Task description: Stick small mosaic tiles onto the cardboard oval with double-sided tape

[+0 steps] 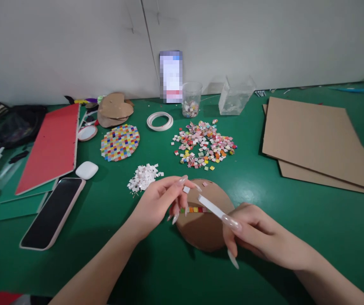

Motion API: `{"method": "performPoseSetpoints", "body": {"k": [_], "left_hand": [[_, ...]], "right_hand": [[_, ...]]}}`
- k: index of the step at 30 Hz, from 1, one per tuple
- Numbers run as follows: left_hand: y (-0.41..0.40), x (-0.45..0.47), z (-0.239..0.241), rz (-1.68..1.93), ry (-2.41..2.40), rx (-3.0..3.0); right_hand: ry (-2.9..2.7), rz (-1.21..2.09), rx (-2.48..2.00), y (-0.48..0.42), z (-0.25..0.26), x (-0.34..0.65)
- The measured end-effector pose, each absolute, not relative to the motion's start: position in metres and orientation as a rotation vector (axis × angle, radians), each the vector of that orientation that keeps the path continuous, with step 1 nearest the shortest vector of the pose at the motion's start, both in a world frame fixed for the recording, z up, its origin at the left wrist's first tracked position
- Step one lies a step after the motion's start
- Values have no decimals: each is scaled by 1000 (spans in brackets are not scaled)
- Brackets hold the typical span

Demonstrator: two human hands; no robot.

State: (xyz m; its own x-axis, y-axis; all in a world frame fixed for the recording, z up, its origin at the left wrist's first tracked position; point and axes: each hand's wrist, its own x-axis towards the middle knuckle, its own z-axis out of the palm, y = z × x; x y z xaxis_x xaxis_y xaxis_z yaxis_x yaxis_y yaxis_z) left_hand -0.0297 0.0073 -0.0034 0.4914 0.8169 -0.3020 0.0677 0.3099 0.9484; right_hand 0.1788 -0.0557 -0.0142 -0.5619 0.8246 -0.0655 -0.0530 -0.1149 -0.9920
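My left hand (pixel 161 201) pinches a small white square tile (pixel 186 189) between its fingertips, above the left side of a round cardboard disc (pixel 201 235). A flat white strip (pixel 212 206) is gripped between the thumb and fingers of my right hand (pixel 261 231), its free end pointing at the tile with a small gap between them. Across the disc runs a row of coloured mosaic tiles (pixel 195 209), partly hidden by my fingers and the strip. One loose pink tile (pixel 204 184) lies near the disc's far edge.
Beyond the disc lie heaped coloured tiles (pixel 207 142) and, left of them, small white pieces (pixel 145 177). A tiled mosaic disc (pixel 120 142), tape roll (pixel 159 121), plastic cup (pixel 190 101) and clear box (pixel 235 99) stand further back. Cardboard sheets (pixel 312 140) lie right, a phone (pixel 53 214) left.
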Motion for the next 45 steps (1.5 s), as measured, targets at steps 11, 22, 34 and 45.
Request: {"method": "performPoseSetpoints", "body": {"k": [11,22,34,45], "left_hand": [[2,-28,4,473,835,1258],[0,-27,7,442,838,1252],[-2,-29,4,422,823,1255],[-3,-26,6,456,838,1261]], "right_hand": [[-1579,1668,-842,-55,-16,178],[-1660,1642,-927,-54,-19,178],[-1656,1667,-940,-52,-17,173],[-1698,1650,-1013,-52,-17,173]]}}
